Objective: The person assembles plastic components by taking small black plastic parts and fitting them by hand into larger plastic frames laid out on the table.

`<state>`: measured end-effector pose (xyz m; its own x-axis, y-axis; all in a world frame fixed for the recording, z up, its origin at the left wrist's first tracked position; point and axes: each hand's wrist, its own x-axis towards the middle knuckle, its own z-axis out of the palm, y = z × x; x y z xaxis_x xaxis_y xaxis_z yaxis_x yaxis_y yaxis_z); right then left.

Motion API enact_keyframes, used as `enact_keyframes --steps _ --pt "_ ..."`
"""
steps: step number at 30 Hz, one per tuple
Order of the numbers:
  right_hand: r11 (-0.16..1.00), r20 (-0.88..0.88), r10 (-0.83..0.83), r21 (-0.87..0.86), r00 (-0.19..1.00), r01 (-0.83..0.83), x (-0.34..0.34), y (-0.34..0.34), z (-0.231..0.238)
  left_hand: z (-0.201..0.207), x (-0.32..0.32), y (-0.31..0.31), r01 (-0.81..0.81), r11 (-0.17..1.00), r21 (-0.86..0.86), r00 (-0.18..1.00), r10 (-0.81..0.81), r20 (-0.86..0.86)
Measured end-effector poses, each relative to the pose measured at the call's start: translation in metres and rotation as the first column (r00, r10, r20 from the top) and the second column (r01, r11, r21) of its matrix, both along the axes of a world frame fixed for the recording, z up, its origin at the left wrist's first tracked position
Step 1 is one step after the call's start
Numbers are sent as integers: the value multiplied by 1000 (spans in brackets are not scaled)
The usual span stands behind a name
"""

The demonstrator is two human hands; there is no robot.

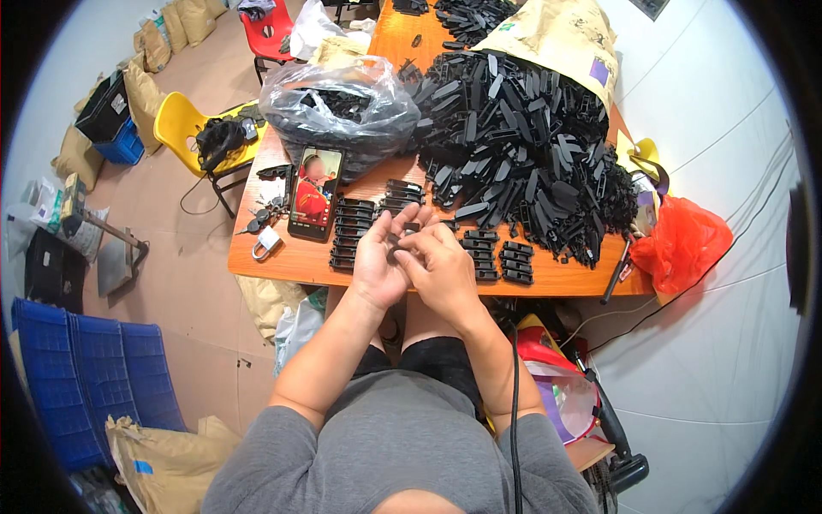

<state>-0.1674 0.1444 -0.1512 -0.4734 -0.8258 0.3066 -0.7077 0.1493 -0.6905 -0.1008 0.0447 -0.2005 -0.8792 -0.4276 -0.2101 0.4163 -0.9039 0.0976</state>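
My two hands meet above the front edge of an orange wooden table (300, 272). Palm up and cupped, my left hand (379, 261) holds small black plastic parts (411, 228). The fingers of my right hand (445, 272) are pinched together over that palm on a small black part, mostly hidden by the fingers. Rows of narrow black plastic pieces (347, 231) lie left of my hands, and more short rows (516, 263) lie to the right. Behind them spreads a large heap of loose black plastic parts (514, 137).
A clear plastic bag (342, 103) of black parts stands at the back left. A phone (315, 193) leans before it, beside a padlock (266, 243) and keys (257, 221). A paper sack (556, 38) lies on the heap. A red bag (681, 248) hangs at the right edge.
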Motion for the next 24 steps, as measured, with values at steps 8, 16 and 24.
enact_keyframes --steps 8,16,24 --pt "983 10 -12 -181 1000 13 4 1 -5 0 0 -3 -91 983 162 995 95 -17" --pt "982 152 139 -148 978 -117 4 14 -11 -7 3 -13 -88 978 191 979 120 -162" --pt "998 322 68 -39 944 -58 1 9 -9 -2 2 -10 -90 991 97 986 103 -135"
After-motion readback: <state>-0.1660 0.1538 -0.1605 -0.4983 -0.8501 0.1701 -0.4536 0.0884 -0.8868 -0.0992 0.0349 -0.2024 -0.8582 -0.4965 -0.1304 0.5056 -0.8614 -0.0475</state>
